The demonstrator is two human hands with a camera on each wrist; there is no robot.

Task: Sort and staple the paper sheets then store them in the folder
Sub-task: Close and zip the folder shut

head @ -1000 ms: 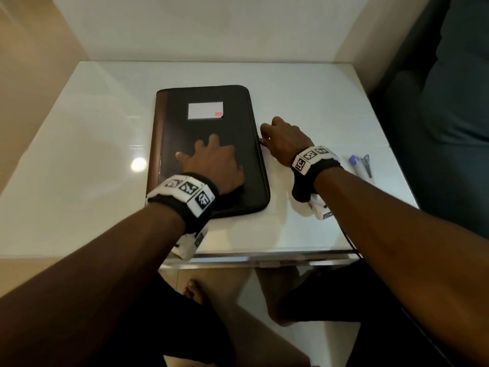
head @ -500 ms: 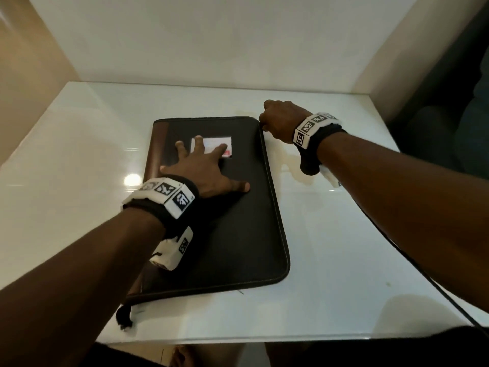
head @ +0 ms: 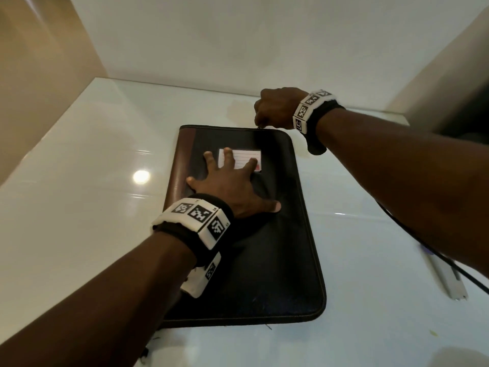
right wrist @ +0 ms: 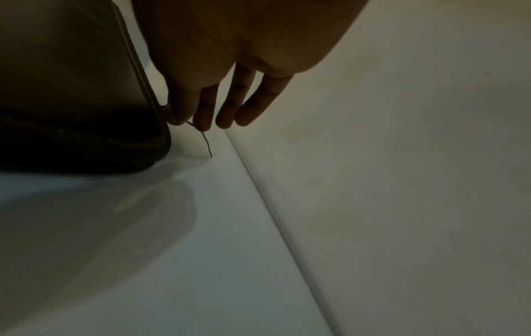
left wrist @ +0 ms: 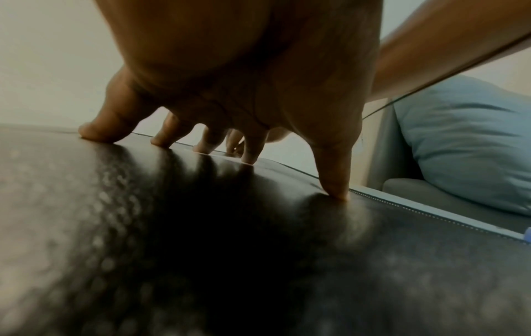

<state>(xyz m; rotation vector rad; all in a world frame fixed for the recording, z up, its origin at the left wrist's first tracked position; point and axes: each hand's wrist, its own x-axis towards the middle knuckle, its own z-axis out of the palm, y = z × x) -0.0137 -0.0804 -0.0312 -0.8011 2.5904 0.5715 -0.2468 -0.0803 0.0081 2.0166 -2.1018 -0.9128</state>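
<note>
A black zipped folder with a brown spine lies flat on the white table. My left hand presses down on its cover with fingers spread and straight, the fingertips partly over the white label. The left wrist view shows the same fingertips planted on the leather folder. My right hand is at the folder's far edge, near the right corner. Its thumb and forefinger pinch the zipper pull, and a loose thread hangs below. No paper sheets are in view.
A white object with a purple end, perhaps a stapler, lies on the table to the right of the folder. A black cable trails from my right wrist over it. Walls close the back and left. A blue cushion sits beyond the right edge.
My right hand has travelled from the middle of the folder's right edge, round the far right corner, onto the far edge. My left hand slid up the cover to the label.
</note>
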